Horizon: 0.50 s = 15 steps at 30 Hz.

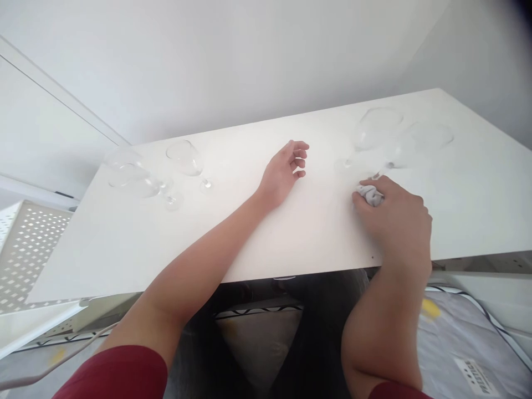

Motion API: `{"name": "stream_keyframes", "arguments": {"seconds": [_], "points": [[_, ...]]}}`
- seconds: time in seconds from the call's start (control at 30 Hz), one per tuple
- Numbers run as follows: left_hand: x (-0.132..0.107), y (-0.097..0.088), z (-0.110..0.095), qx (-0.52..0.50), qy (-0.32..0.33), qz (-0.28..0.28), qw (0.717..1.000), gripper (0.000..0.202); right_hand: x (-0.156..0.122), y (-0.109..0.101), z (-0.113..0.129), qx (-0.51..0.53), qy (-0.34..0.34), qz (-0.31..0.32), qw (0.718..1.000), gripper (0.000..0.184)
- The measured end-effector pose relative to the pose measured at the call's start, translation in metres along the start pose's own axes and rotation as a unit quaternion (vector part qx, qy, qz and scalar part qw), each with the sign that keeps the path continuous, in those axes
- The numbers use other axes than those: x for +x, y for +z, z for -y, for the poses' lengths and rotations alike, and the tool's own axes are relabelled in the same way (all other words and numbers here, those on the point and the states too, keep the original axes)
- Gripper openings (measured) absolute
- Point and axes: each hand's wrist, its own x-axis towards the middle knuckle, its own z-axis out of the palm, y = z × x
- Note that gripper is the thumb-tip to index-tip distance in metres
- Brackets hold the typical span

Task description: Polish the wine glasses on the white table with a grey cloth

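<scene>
My right hand (pixel 393 213) is closed round a crumpled white cloth (pixel 371 195) at the right part of the white table (pixel 320 221). Just beyond it stand two clear wine glasses, one on the left (pixel 378 130) and one on the right (pixel 428 138); their outlines are faint against the white. Over the table's middle my left hand (pixel 285 169) holds nothing, its fingers loosely curled and apart. On the table's left side are several more clear stemmed glasses, among them a single glass (pixel 185 158) and an overlapping pair (pixel 133 174).
A white wall (pixel 249 61) rises behind the table's back edge. A perforated beige basket (pixel 33 249) stands to the left. Below the front edge are my dark-clad legs (pixel 324 332) and a grey printed mat or cover (pixel 461 343). A cable (pixel 62 368) runs at lower left.
</scene>
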Motion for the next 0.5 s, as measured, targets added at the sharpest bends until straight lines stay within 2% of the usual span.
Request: {"name": "stream_keyframes", "arguments": {"seconds": [0.23,0.4,0.5], "points": [[0.004,-0.006,-0.001,0.025,0.036,0.017,0.999,0.016,0.006,0.006,-0.001,-0.002,0.032,-0.015,0.999,0.036],[0.002,-0.005,-0.002,0.015,0.026,0.011,0.999,0.015,0.009,0.009,-0.003,-0.011,0.033,-0.032,0.999,0.038],[0.001,-0.005,-0.002,0.021,0.029,0.019,0.999,0.015,0.002,0.002,0.004,0.011,0.007,-0.009,1.000,0.030]]}}
